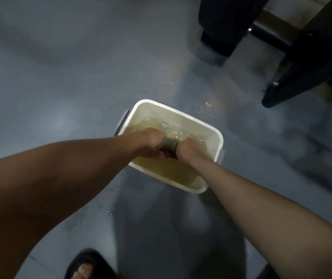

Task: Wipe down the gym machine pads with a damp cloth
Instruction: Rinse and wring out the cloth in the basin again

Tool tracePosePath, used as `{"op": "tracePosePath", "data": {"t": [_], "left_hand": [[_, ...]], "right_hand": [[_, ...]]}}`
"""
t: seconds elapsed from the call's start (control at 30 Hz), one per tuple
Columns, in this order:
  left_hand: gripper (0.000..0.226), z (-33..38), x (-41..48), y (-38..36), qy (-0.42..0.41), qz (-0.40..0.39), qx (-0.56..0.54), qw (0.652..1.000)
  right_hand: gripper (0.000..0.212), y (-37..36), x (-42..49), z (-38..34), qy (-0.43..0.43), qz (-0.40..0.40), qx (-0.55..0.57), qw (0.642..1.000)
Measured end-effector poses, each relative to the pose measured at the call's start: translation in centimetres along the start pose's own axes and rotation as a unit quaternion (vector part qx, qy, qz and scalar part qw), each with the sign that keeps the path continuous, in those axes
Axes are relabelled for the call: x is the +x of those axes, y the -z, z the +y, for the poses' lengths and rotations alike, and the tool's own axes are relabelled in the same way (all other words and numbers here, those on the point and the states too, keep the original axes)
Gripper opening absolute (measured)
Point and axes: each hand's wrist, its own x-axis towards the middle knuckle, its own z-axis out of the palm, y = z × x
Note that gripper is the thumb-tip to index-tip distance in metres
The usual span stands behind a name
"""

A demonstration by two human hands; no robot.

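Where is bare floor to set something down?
Bare grey floor lies left of and beyond the white rectangular plastic tub, and between it and the black sandal. Crowded: upper right, the black machine frame; inside the tub, left hand and right hand grip the grey cloth.

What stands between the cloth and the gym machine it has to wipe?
Nothing visible. The left hand and right hand grip the cloth over the water-filled tub; only floor lies between it and the dark machine parts upper right.

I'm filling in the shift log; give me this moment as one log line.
phase: cloth soak | left hand: grips cloth | right hand: grips cloth | place: at white tub of yellowish water on floor | gym machine: untouched
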Motion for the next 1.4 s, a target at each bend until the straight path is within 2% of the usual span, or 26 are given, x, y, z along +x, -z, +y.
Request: {"op": "tracePosePath", "data": {"t": [0.07, 0.13, 0.17, 0.23, 0.3, 0.33, 0.4, 0.47, 0.5, 0.53, 0.6, 0.67, 0.7, 0.8, 0.9, 0.97, 1.0, 1.07, 1.13, 1.2, 1.23, 1.27, 1.3, 1.33, 1.4], "left_hand": [[0.018, -0.1, -0.3, 0.5, 0.057, -0.002, -0.027, 0.998], [0.023, -0.7, -0.3, 0.1, 0.066, -0.019, -0.049, 0.996], [0.022, -1.1, -0.5, -0.2, 0.07, -0.033, -0.044, 0.996], [0.016, -1.1, -0.9, -0.6, 0.071, -0.009, -0.088, 0.994], [0.02, -1.3, -1.2, -0.4, 0.036, 0.017, -0.105, 0.994], [0.021, -1.3, -1.3, -0.3, 0.014, -0.006, -0.098, 0.995], [0.007, -1.3, -1.5, -0.1, -0.009, -0.007, -0.027, 1.0], [0.009, -0.9, -1.7, -0.8, -0.01, 0.075, 0.006, 0.997], [0.008, -1.3, -0.8, -0.9, -0.039, 0.103, 0.015, 0.994], [0.017, -1.3, -1.3, -0.7, -0.067, 0.128, 0.042, 0.989], [0.022, -1.5, -1.5, -0.9, -0.095, 0.098, 0.04, 0.99], [0.007, -1.6, -0.8, -0.7, -0.124, 0.043, 0.074, 0.989], [0.011, -1.8, -0.5, -0.6, -0.149, 0.051, 0.098, 0.983], [0.022, -1.2, -1.0, -0.7, -0.137, 0.066, 0.039, 0.988], [0.021, -0.2, -0.4, 0.2, -0.074, 0.086, 0.009, 0.994], [0.021, -0.8, -0.3, 0.5, -0.061, 0.058, 0.052, 0.995], [0.022, -1.2, -0.3, 0.4, -0.059, 0.038, 0.07, 0.995], [0.014, -2.1, 0.0, -0.4, -0.06, 0.041, 0.104, 0.992], [0.002, -2.2, -0.2, -1.1, -0.099, 0.032, 0.127, 0.986], [0.016, -2.2, 0.0, -0.8, -0.137, 0.054, 0.114, 0.982], [0.023, -1.8, -0.2, -0.4, -0.124, 0.059, 0.068, 0.988], [0.023, -1.8, 0.2, -0.1, -0.114, 0.064, 0.067, 0.989], [0.019, -1.2, 0.1, -0.2, -0.094, 0.062, 0.084, 0.99], [0.02, -1.0, -0.2, -0.3, -0.091, 0.075, 0.178, 0.977], [0.026, -0.9, -0.2, -0.6, -0.104, 0.106, 0.34, 0.929]], "right_hand": [[0.025, 0.3, -1.1, -0.5, 0.035, -0.08, -0.037, 0.996], [0.027, 0.6, -2.4, -1.3, 0.073, -0.132, 0.015, 0.989], [0.033, 0.8, -3.0, -1.9, 0.087, -0.123, 0.061, 0.987], [0.041, 1.3, -4.4, -2.8, 0.138, -0.055, 0.134, 0.98], [0.036, 1.7, -5.7, -3.5, 0.185, -0.013, 0.19, 0.964], [0.034, 1.8, -6.3, -3.5, 0.194, -0.005, 0.208, 0.959], [0.032, 1.8, -6.8, -3.6, 0.227, 0.022, 0.196, 0.954], [0.027, 1.1, -6.4, -3.4, 0.263, 0.062, 0.127, 0.954], [0.026, 0.7, -6.1, -3.4, 0.274, 0.083, 0.091, 0.954], [0.027, 0.5, -5.7, -3.2, 0.284, 0.106, 0.067, 0.951], [0.025, 0.2, -5.2, -2.6, 0.299, 0.128, 0.054, 0.944], [0.022, 0.3, -4.7, -2.0, 0.303, 0.128, 0.03, 0.944], [0.023, 0.3, -4.2, -1.8, 0.303, 0.129, 0.011, 0.944], [0.029, 0.3, -3.0, -1.5, 0.262, 0.109, -0.051, 0.957], [0.026, 0.3, -2.0, -1.2, 0.124, 0.077, 0.024, 0.989], [0.03, -0.2, -1.5, -0.9, 0.022, 0.01, 0.031, 0.999], [0.031, -0.2, -1.6, -0.9, 0.016, -0.035, 0.016, 0.999], [0.028, -0.4, -2.0, -1.1, 0.07, -0.086, 0.039, 0.993], [0.031, 0.0, -3.2, -1.8, 0.159, -0.083, 0.128, 0.975], [0.03, 0.4, -4.9, -2.5, 0.198, -0.041, 0.211, 0.956], [0.03, 0.4, -5.5, -2.9, 0.216, -0.016, 0.241, 0.946], [0.031, 0.2, -6.0, -3.1, 0.233, 0.009, 0.251, 0.939], [0.03, 0.0, -6.2, -3.3, 0.25, 0.026, 0.246, 0.936], [0.03, -0.4, -6.1, -3.2, 0.266, 0.042, 0.223, 0.937], [0.028, -0.9, -5.8, -2.8, 0.285, 0.093, 0.161, 0.94]]}}
